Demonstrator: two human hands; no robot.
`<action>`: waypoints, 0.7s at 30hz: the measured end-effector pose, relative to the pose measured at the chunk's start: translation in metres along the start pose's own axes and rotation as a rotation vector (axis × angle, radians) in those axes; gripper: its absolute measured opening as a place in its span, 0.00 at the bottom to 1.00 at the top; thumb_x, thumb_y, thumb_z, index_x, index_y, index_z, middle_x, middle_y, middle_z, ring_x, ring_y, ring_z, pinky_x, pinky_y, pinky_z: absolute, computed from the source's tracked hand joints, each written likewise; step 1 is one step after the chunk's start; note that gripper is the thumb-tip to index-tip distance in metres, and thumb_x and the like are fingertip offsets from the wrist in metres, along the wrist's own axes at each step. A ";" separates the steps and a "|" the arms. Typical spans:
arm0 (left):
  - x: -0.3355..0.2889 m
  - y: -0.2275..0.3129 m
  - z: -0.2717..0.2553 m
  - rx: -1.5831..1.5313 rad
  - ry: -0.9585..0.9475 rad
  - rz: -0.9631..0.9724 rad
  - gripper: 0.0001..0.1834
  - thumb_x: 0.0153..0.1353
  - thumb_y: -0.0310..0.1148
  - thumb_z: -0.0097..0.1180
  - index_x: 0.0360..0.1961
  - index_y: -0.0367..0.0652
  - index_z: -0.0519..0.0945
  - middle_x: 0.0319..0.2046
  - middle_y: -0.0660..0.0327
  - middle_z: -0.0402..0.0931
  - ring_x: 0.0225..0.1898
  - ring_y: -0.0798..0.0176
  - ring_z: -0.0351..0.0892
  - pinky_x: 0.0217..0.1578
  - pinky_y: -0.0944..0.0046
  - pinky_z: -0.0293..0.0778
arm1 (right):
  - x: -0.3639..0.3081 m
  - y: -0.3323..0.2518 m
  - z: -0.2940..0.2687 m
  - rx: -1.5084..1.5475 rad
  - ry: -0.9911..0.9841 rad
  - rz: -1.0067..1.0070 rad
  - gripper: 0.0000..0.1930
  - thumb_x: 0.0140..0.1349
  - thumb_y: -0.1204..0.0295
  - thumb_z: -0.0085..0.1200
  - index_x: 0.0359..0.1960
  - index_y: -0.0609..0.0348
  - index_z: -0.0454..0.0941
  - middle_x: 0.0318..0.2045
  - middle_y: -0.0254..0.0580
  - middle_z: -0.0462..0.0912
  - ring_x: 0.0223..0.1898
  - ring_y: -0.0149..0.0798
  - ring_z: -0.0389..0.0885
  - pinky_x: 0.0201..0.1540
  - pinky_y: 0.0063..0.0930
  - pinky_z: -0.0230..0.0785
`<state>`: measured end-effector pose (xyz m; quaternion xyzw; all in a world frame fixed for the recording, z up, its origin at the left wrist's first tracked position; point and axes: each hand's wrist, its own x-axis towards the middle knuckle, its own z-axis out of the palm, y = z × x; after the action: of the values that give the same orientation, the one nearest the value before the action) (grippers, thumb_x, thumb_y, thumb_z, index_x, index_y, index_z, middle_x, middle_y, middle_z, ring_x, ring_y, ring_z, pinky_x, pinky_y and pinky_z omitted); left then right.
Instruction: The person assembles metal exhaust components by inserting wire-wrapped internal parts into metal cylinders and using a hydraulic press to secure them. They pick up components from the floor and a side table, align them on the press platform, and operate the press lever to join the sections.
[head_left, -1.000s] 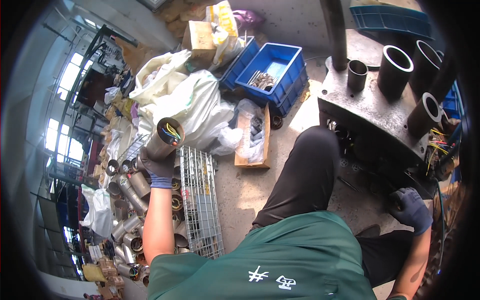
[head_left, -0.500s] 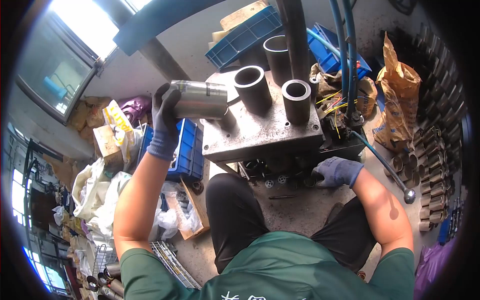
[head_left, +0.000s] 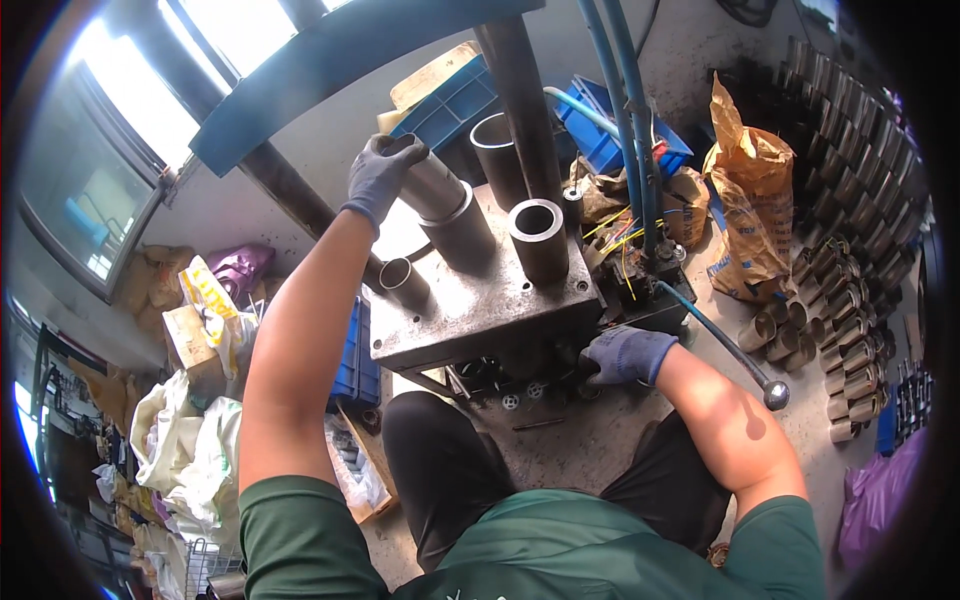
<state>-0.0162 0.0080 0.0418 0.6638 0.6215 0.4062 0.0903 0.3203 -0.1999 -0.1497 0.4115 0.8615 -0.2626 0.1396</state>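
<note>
Probably fitting the metal tube (head_left: pixel 433 186) at the mouth of the wide pipe (head_left: pixel 464 240) beyond the small pipe (head_left: pixel 405 286) at left, with left hand (head_left: pixel 382 174) curled around its top and right hand (head_left: pixel 628 356) near the table (head_left: pixel 455 315), grip impossible to tell, next needing straight lowering before release.

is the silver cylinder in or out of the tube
Mostly out: much of the silver cylinder shows above the dark tube, in the left hand; cannot tell whether its lower end is inside.

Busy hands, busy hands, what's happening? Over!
Left grey-gloved hand grips silver metal cylinder, lower end at mouth of wide dark steel tube. Right grey-gloved hand low by grey metal block, grip hidden. Possible snag: short dark steel tube nearby.
</note>
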 end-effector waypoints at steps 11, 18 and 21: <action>0.015 0.009 0.014 0.295 -0.049 0.086 0.36 0.52 0.58 0.70 0.56 0.44 0.85 0.52 0.48 0.84 0.54 0.48 0.85 0.60 0.57 0.79 | 0.008 -0.020 -0.007 -0.031 0.003 -0.023 0.26 0.64 0.52 0.60 0.58 0.55 0.82 0.55 0.53 0.85 0.59 0.53 0.82 0.63 0.45 0.73; -0.005 0.030 0.019 0.373 -0.066 0.110 0.45 0.52 0.64 0.67 0.65 0.47 0.78 0.61 0.40 0.75 0.63 0.41 0.77 0.66 0.50 0.72 | 0.011 -0.016 -0.008 -0.021 0.050 -0.039 0.24 0.65 0.53 0.60 0.56 0.55 0.83 0.53 0.53 0.85 0.58 0.54 0.82 0.62 0.46 0.74; -0.003 0.011 0.016 0.320 -0.023 0.186 0.44 0.57 0.66 0.65 0.65 0.43 0.78 0.60 0.39 0.74 0.62 0.39 0.76 0.66 0.52 0.71 | 0.006 -0.033 -0.028 0.122 0.439 -0.068 0.20 0.64 0.58 0.63 0.53 0.56 0.83 0.51 0.52 0.84 0.56 0.54 0.82 0.61 0.46 0.74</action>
<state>0.0035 0.0091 0.0369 0.7288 0.6131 0.3013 -0.0473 0.2905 -0.1975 -0.1182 0.4372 0.8671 -0.2231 -0.0851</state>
